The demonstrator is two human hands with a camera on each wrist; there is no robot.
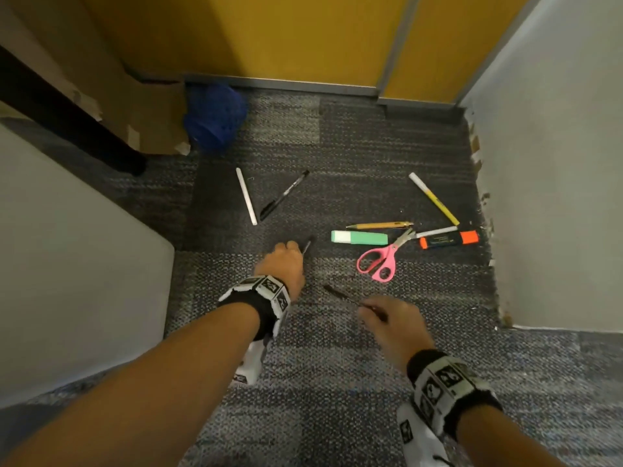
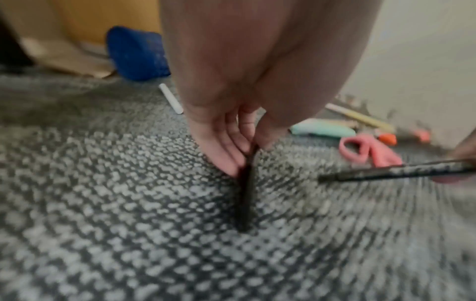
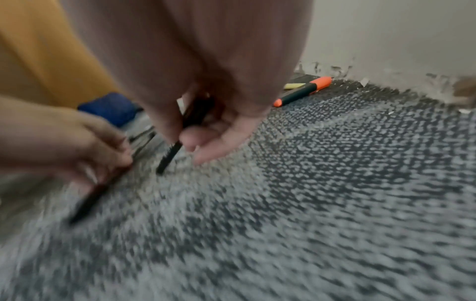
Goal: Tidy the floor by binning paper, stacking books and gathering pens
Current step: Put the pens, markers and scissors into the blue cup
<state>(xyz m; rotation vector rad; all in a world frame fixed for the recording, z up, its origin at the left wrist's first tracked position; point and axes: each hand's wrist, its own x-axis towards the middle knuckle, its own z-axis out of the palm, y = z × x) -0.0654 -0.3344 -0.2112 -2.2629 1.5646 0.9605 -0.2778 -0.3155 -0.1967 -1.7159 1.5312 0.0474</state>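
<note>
We see the left hand (image 1: pixel 283 261) down at the grey carpet (image 1: pixel 337 382), fingers pinched on a dark pen (image 2: pixel 246 195) whose far end lies on the carpet, while the right hand (image 1: pixel 394 323), a little apart from the left, holds a second dark pen (image 3: pixel 170 156) clamped between thumb and fingers, its tip pointing toward the left hand. Beyond the hands more things lie loose on the carpet: a white pen (image 1: pixel 246 196) just beside a black pen (image 1: pixel 285 194), and near the right wall a yellow marker (image 1: pixel 434 198), a tan pen (image 1: pixel 379 225), a green highlighter (image 1: pixel 359 237), an orange highlighter (image 1: pixel 450 240) and pink scissors (image 1: pixel 381 261)
</note>
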